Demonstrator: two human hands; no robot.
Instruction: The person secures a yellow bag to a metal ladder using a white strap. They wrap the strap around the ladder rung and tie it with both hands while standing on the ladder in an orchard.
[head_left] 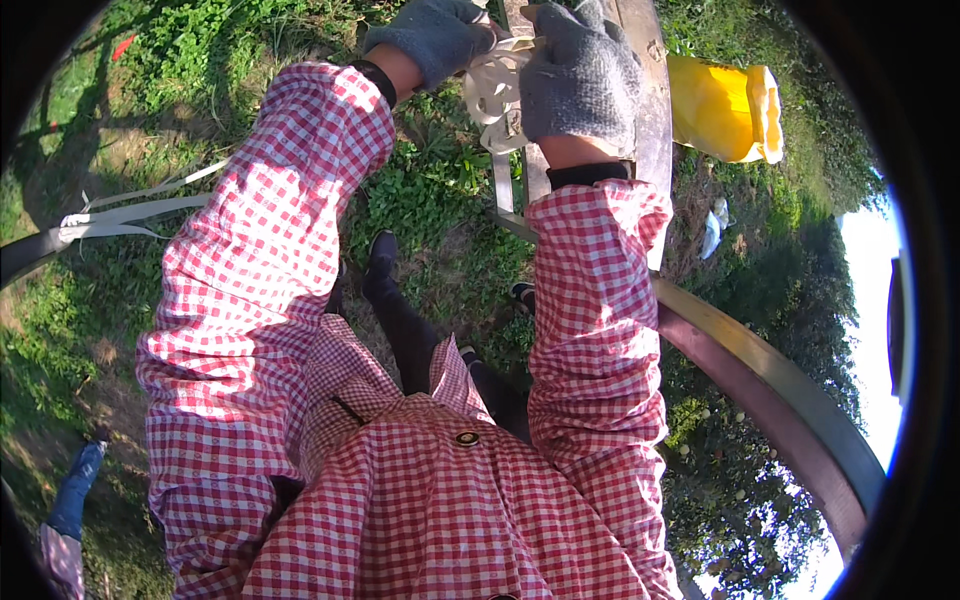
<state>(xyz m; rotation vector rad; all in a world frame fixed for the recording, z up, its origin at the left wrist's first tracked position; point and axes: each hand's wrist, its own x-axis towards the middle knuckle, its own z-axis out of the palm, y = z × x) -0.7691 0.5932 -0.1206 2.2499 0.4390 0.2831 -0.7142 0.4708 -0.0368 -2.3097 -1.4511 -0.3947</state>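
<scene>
Both hands wear grey knit gloves and are close together at the top of the view. My left hand (432, 42) has its fingers closed on a thin white strip (487, 92), which hangs in loose loops between the hands. Beside a weathered wooden board (650, 130), my right hand (583, 85) grips the same strip, its back turned toward me. The fingertips are partly hidden at the top edge, so how the strip runs through them is unclear.
A yellow sack (715, 108) lies right of the board. A curved beam (780, 390) sweeps to the lower right. Pale straps (140, 212) are tied round a dark bar (30, 255) at left. A person's jeans-clad leg (75, 490) shows lower left. Grass and weeds cover the ground.
</scene>
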